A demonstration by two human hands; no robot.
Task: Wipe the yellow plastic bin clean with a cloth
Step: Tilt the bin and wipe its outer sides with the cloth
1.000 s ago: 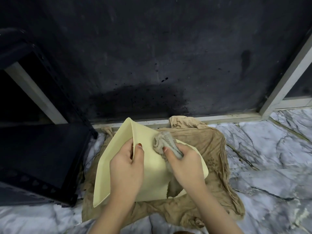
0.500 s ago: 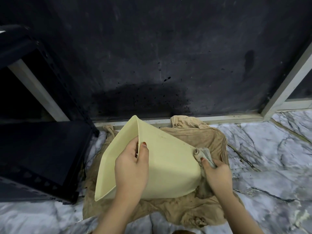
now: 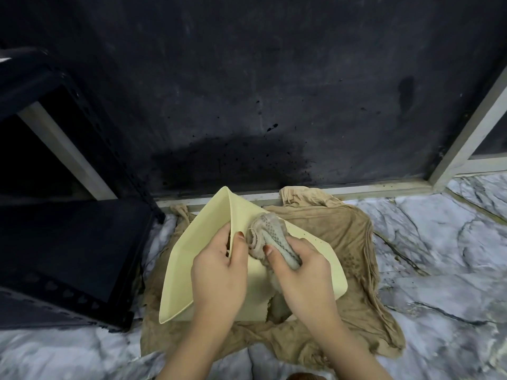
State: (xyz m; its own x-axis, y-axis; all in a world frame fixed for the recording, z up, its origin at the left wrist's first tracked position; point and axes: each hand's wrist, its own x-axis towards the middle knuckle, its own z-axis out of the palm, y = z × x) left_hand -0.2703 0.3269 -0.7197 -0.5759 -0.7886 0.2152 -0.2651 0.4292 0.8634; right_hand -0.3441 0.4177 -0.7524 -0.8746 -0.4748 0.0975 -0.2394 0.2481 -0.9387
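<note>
A pale yellow plastic bin (image 3: 192, 259) lies tipped on its side on a brown cloth, its open mouth facing left. My left hand (image 3: 219, 272) grips the bin's upper rim edge, fingers inside and thumb on the outer wall. My right hand (image 3: 301, 272) is closed on a crumpled grey wiping cloth (image 3: 270, 237), which presses against the bin's outer wall next to my left thumb. The bin's lower edge shows a broken notch beneath my right hand.
The brown cloth (image 3: 343, 234) is spread over a grey marble floor (image 3: 439, 256). A black metal shelf unit (image 3: 68, 250) stands close on the left. A dark stained wall panel (image 3: 247, 91) with a pale frame runs behind the bin.
My right hand has swept the grey cloth from the bin's right end back up and left to beside my left thumb. The bin has tilted slightly; my left hand keeps its grip.
</note>
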